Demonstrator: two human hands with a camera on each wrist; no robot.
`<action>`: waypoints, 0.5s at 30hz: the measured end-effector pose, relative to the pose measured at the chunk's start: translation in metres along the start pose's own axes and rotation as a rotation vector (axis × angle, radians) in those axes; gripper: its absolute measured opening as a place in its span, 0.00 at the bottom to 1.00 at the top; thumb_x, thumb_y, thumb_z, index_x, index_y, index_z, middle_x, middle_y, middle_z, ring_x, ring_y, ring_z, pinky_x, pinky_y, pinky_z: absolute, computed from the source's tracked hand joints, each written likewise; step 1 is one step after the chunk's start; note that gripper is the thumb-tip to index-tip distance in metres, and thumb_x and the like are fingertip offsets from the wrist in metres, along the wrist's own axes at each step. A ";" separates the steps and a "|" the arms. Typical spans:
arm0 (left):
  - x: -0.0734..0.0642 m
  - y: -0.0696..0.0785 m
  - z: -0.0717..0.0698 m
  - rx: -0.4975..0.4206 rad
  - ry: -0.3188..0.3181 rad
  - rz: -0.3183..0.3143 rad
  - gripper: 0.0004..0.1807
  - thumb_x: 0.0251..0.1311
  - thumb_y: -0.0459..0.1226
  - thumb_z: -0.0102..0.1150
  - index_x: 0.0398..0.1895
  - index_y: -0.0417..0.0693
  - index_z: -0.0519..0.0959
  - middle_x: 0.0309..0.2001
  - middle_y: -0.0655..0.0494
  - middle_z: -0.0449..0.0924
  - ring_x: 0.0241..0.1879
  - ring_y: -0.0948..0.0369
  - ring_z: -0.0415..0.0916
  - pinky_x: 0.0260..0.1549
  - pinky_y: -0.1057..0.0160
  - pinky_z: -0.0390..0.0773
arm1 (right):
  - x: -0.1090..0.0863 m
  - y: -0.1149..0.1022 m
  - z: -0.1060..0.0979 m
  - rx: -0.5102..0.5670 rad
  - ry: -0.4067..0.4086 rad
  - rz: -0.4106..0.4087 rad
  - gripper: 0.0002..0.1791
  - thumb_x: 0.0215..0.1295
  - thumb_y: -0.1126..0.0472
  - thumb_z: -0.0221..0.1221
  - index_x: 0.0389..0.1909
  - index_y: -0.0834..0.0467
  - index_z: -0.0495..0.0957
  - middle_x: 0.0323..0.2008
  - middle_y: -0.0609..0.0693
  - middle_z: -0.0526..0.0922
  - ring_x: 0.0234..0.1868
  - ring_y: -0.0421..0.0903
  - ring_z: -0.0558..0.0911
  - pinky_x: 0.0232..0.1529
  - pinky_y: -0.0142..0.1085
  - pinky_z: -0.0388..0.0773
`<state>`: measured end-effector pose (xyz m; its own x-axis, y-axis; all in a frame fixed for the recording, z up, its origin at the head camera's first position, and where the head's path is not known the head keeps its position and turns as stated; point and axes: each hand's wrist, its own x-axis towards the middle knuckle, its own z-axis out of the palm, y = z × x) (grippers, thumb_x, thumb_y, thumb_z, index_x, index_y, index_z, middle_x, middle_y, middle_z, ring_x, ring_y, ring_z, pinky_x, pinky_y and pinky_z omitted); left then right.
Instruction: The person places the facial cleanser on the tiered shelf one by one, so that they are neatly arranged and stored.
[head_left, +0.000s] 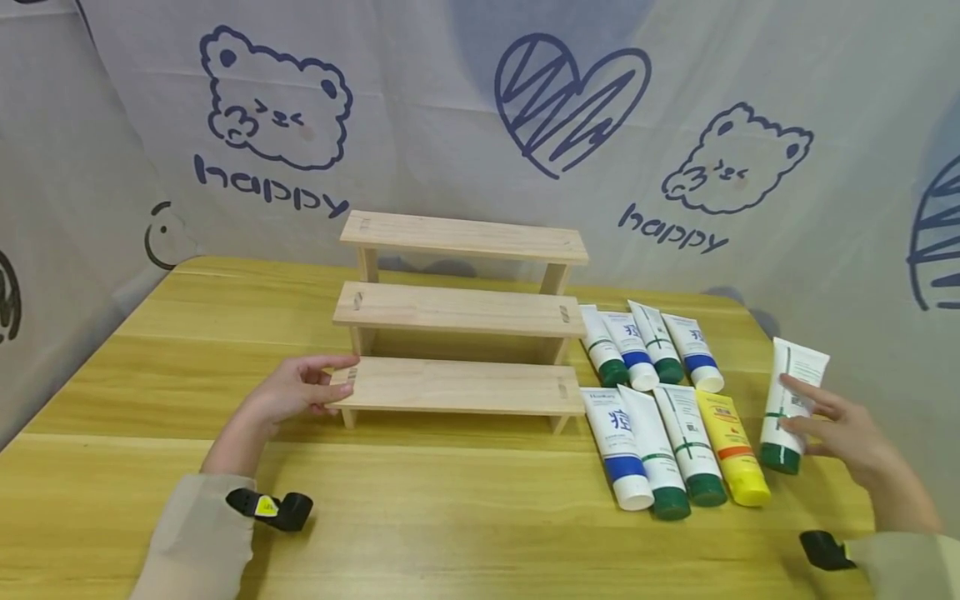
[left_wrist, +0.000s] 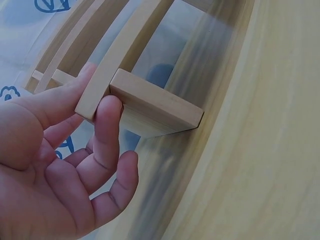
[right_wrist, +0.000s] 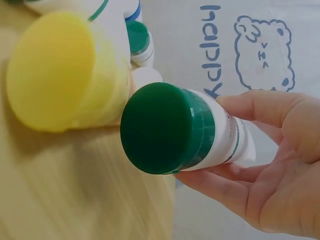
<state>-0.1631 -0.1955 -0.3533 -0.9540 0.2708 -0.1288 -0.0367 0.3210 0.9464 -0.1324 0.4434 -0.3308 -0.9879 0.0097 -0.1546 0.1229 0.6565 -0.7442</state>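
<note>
Centrally placed on a wooden worktop [head_left: 420,517], a three-tier rack [head_left: 450,385] stands with its lowest shelf pinched at the left end by a person's left hand [head_left: 300,390]. Bare wood, it looks light and stiff, easily steadied there. To its right, eight tubes [head_left: 681,417] lie in two rows. Beyond them, at the worktop's right edge, the right hand [head_left: 847,429] grips another tube [head_left: 787,408] between thumb and fingers; probably light, soft and smooth, it is best held near its stiff green cap [right_wrist: 160,130].
</note>
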 end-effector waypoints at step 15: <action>0.001 -0.001 -0.001 -0.037 -0.017 -0.015 0.30 0.55 0.36 0.59 0.60 0.34 0.64 0.25 0.53 0.60 0.24 0.58 0.75 0.26 0.63 0.75 | 0.050 0.050 0.000 0.233 0.202 -0.080 0.38 0.53 0.58 0.63 0.65 0.39 0.58 0.59 0.52 0.59 0.41 0.39 0.75 0.33 0.36 0.78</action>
<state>-0.1640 -0.1968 -0.3535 -0.9481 0.2817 -0.1473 -0.0618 0.2911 0.9547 -0.1755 0.4771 -0.3755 -0.9912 0.1302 0.0256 0.0392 0.4715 -0.8810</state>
